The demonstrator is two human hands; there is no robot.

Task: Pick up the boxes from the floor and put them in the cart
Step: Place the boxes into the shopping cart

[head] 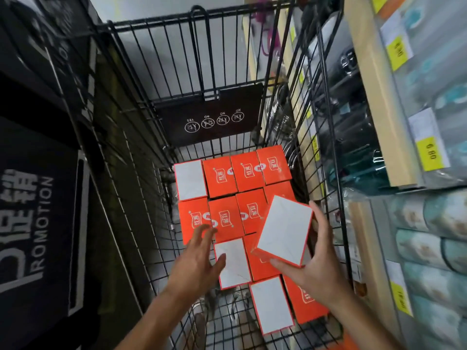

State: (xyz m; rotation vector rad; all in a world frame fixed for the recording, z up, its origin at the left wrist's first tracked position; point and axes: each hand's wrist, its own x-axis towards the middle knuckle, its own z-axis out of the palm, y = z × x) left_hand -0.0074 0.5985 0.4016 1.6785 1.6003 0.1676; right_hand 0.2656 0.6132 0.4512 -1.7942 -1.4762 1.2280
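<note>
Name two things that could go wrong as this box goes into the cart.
1. The right hand holds the tilted box only by its edges, so it may slip onto the stacked boxes.
2. The cart has wire walls close beside that hand; knuckles or a box corner could catch.

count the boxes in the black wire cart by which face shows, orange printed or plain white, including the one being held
Cardboard boxes showing the orange printed face: 9 (two partly covered)
Cardboard boxes showing the plain white face, lying in the cart: 3
White-faced box gripped by the right hand: 1
Total: 13
</note>
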